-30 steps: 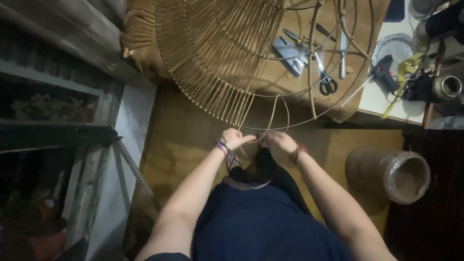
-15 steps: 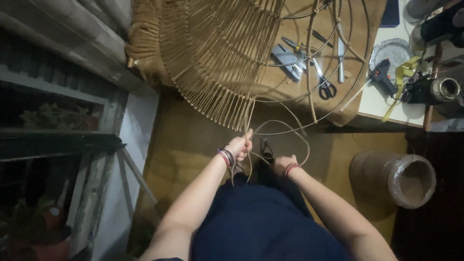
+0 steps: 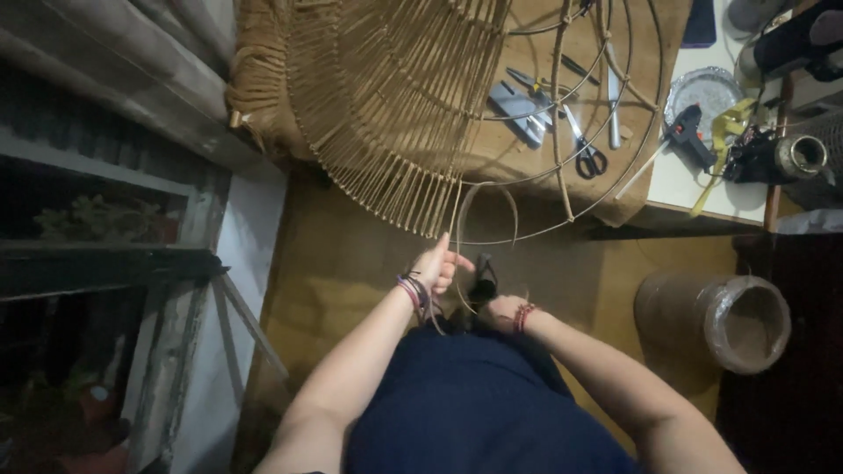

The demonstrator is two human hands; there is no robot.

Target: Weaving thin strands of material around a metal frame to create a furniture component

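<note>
A round wire frame [image 3: 562, 114], half wrapped in tan cord [image 3: 386, 105], leans over a wooden table edge in front of me. A loose strand of cord [image 3: 479, 197] loops down from the frame's lower rim. My left hand [image 3: 436, 264] is raised just under the rim, fingers pinched on that strand. My right hand [image 3: 500, 309] is low near my lap, closed on the cord's lower part; its fingers are mostly hidden. Both wrists carry bracelets.
Scissors [image 3: 587, 151], pliers [image 3: 518, 110] and a glue gun [image 3: 689, 132] lie on the table behind the frame. A plastic-covered cylinder [image 3: 729, 320] lies on the floor at right. A window frame and wooden slats [image 3: 176, 263] stand at left.
The strand has been drawn down through the frame. My left hand has risen slightly toward the rim, while my right hand has stayed low by my lap.
</note>
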